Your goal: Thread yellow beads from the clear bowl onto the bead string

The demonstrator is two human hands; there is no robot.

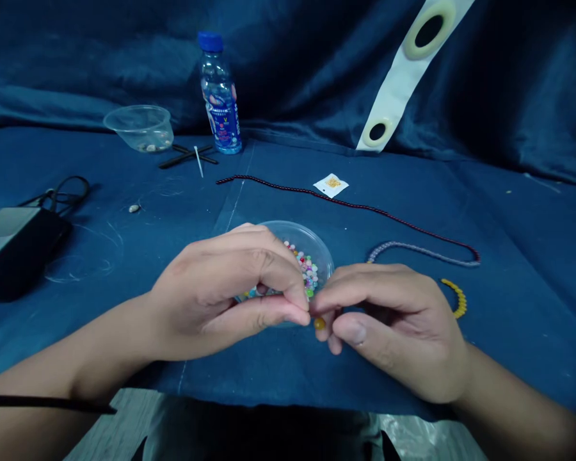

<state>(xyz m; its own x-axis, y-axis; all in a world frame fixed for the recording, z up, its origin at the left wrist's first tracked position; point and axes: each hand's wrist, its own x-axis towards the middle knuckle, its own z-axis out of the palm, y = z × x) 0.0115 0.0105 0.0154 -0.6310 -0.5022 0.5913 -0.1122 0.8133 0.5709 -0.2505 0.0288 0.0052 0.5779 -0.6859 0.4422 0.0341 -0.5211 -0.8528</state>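
Note:
My left hand [235, 291] is closed in a pinch, thumb against index finger; what lies between the tips is too small to make out. Touching those tips is the index finger of my right hand [393, 320], whose fingers are curled. A round amber bead [319, 324] sits against the right fingers, just below the index fingertip, with the thumb a little apart from it. Partly hidden behind both hands stands a clear plastic bowl [324, 246] of small multicoloured beads [307, 266]. Yellow beads [456, 298] in a curved row show beside my right hand.
A dark red bead strand [278, 186] crosses the table to a greyish-purple bead section [413, 250]. Farther back are a small white packet [331, 184], a bottle [221, 102], another clear bowl [139, 121] and crossed black sticks [187, 155]. At left sits a black box-shaped device [24, 250].

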